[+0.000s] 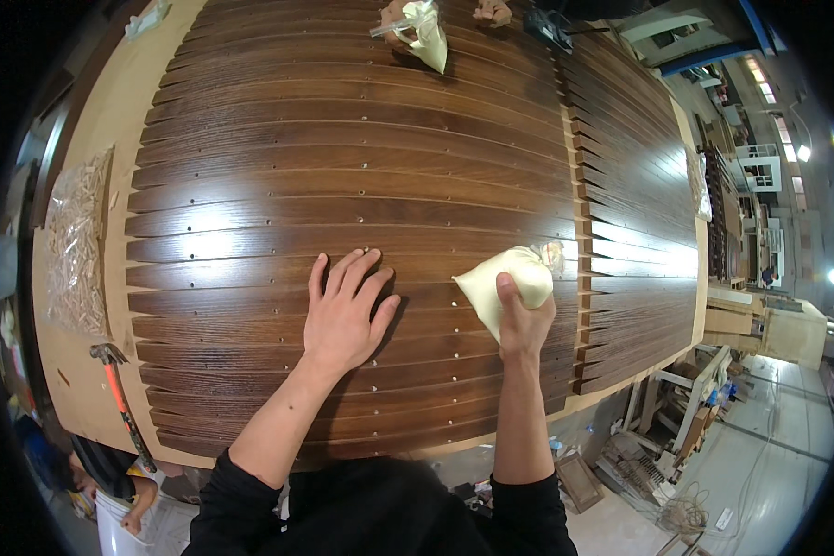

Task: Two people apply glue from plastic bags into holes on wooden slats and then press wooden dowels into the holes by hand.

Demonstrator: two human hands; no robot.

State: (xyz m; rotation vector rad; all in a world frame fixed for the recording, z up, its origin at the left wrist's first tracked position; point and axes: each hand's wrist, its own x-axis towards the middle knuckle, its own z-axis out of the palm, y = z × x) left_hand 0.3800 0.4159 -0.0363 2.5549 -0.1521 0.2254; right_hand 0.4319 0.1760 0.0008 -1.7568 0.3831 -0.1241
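My right hand [525,320] is closed round a plastic bag of pale yellow paste [500,283]. The bag's knotted end sticks out past my fingers, and its pointed corner faces left, just over the boards. My left hand [343,310] rests with spread fingers on the dark brown wooden boards [296,167], holding nothing. The boards lie side by side in rows and have small holes along them. White dots show at several of the holes, mostly between and below my hands.
At the far side another person's hand [397,17] grips a similar bag [428,42]; that person's other hand [492,12] is nearby. A clear bag of wooden dowels [76,246] and a hammer [119,398] lie at the left edge. A second board stack [635,213] stands at right.
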